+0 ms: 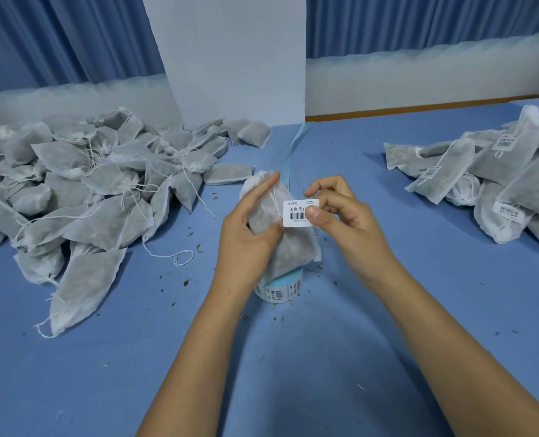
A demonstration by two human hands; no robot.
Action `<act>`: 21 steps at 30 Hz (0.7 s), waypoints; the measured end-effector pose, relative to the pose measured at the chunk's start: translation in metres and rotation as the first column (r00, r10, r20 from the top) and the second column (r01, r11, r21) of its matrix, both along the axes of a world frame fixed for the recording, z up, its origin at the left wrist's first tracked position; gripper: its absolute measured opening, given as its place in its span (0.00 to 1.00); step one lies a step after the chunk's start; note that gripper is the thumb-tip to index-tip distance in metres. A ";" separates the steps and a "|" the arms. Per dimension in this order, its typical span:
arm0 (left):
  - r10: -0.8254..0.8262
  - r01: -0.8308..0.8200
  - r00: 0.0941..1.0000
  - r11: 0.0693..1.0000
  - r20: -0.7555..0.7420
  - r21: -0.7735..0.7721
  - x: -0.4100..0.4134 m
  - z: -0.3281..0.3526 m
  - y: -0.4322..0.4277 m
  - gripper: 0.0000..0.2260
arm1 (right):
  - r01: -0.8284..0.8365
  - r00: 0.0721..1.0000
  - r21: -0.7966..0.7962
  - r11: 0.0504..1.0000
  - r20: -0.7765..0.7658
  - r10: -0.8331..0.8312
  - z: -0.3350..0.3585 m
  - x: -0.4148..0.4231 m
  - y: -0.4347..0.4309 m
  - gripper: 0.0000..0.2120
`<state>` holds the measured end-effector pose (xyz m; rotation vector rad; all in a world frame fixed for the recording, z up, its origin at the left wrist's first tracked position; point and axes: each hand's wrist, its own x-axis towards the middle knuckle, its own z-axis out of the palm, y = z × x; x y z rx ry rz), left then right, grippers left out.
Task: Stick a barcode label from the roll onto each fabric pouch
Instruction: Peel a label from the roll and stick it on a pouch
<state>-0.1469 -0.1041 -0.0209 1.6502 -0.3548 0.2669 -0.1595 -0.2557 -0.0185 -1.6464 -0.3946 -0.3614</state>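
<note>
Label roll (279,291) standing on end on blue table (325,357), printed barcodes visible round its side.

Directly over the roll, partly hiding its top: fabric pouch (293,253), white mesh with dark filling, tied neck pointing away from the roll, drawstring down its front.

Left hand (246,234) just left of and above the roll, wrapped round the pouch; forefinger laid straight along the neck, thumb pressed on the front.

Right hand (340,216) above and right of the roll, pinching barcode label (296,212) between thumb and curled forefinger; other fingers loosely bent, holding nothing.

Label face-up, left part lying over the pouch's front. Contact with the fabric: cannot tell.

Beyond the roll: pale blue backing strip (288,165) trailing away toward a white upright board (230,58).

Far left of the roll: big heap of unlabelled pouches (88,190), strings tangled.

Far right of the roll: smaller heap of labelled pouches (498,181), barcodes showing.

Around the roll: scattered dry herb crumbs (186,282).
</note>
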 end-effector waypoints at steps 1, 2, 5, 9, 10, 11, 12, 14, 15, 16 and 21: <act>-0.021 0.021 1.000 1.000 -0.001 0.006 -0.001 0.000 -0.001 0.29 | 0.008 1.000 -0.027 1.000 0.000 -0.008 0.000 0.000 0.001 0.05; -0.045 0.045 0.999 0.999 -0.001 0.011 -0.002 0.000 -0.002 0.28 | 0.015 1.000 -0.057 0.998 -0.002 -0.015 -0.001 0.000 0.001 0.06; -0.118 0.118 0.993 0.993 -0.007 0.010 -0.003 0.000 -0.003 0.26 | 0.008 1.000 -0.122 0.993 -0.011 -0.010 -0.001 0.000 0.002 0.07; -0.170 0.169 0.985 0.985 0.021 0.043 -0.004 0.000 -0.002 0.28 | 0.048 0.999 -0.196 0.979 -0.012 -0.051 0.000 0.000 0.000 0.08; -0.189 0.188 0.982 0.981 0.027 0.045 -0.004 -0.001 -0.002 0.28 | 0.064 0.997 -0.215 0.975 -0.018 -0.069 0.000 0.000 0.000 0.09; -0.208 0.206 0.978 0.977 0.031 0.045 -0.005 -0.001 -0.002 0.29 | 0.076 0.996 -0.228 0.971 -0.027 -0.085 0.000 0.000 0.000 0.09; -0.223 0.222 0.974 0.974 0.032 0.049 -0.005 -0.001 -0.002 0.29 | 0.089 0.995 -0.237 0.968 -0.033 -0.099 0.000 0.000 0.001 0.09; -0.242 0.240 0.970 0.969 0.032 0.061 -0.004 -0.002 -0.002 0.30 | 0.137 0.989 -0.255 0.957 -0.014 -0.145 -0.001 0.000 0.002 0.09; -0.247 0.245 0.968 0.967 0.033 0.066 -0.003 -0.003 -0.003 0.31 | 0.172 0.984 -0.271 0.947 0.012 -0.176 -0.002 -0.001 0.002 0.09; -0.252 0.249 0.967 0.966 0.034 0.071 -0.004 -0.003 -0.003 0.31 | 0.211 0.977 -0.293 0.932 0.043 -0.208 -0.002 -0.001 0.003 0.09; -0.234 0.230 0.970 0.972 0.072 0.055 -0.005 -0.005 -0.007 0.25 | 0.395 0.919 -0.391 0.831 0.163 -0.360 -0.004 0.001 0.001 0.09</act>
